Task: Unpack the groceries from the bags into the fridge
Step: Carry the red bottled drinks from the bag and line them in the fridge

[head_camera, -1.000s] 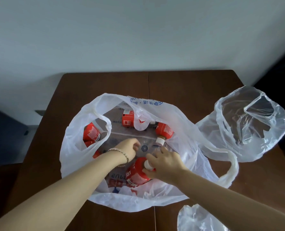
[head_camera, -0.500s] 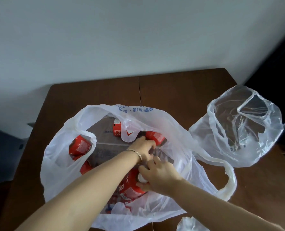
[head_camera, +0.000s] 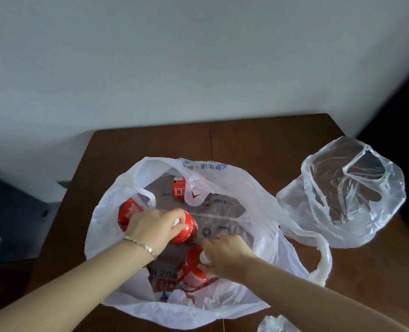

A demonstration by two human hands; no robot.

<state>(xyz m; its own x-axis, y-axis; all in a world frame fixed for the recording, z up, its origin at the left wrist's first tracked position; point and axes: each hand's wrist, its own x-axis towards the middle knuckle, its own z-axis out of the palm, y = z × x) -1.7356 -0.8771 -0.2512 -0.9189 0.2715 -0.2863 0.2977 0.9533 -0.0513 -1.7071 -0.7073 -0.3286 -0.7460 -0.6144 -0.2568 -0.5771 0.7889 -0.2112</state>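
A brown wooden table [head_camera: 258,144] stands with its far edge against a pale wall [head_camera: 198,56]. A white plastic bag [head_camera: 263,212] with blue print on its rim lies spread open across the middle of the table and reaches the near edge. Both hands are inside its mouth. The left hand [head_camera: 151,226], with a thin bracelet [head_camera: 146,246] on its wrist, has its fingers curled down over the top of a red bottle [head_camera: 186,232] and grips it at the neck. This bottle is tilted in the left half of the bag. The right hand [head_camera: 225,252] is just beside it, nearer the near edge. Its thumb and fingers are curled round the white cap [head_camera: 204,258] of a second red bottle [head_camera: 191,271], which lies on its side on the bag's floor with its base pointing toward the near edge. A third red bottle [head_camera: 127,213] shows at the bag's left side, partly behind a handle loop. A small red carton [head_camera: 179,190] stands at the far side of the bag under the printed rim. Near the table's right edge a clear plastic bag [head_camera: 342,195] sits puffed open, touching the white bag's right handle. Another scrap of crumpled plastic [head_camera: 275,324] pokes in at the near edge toward the right corner.
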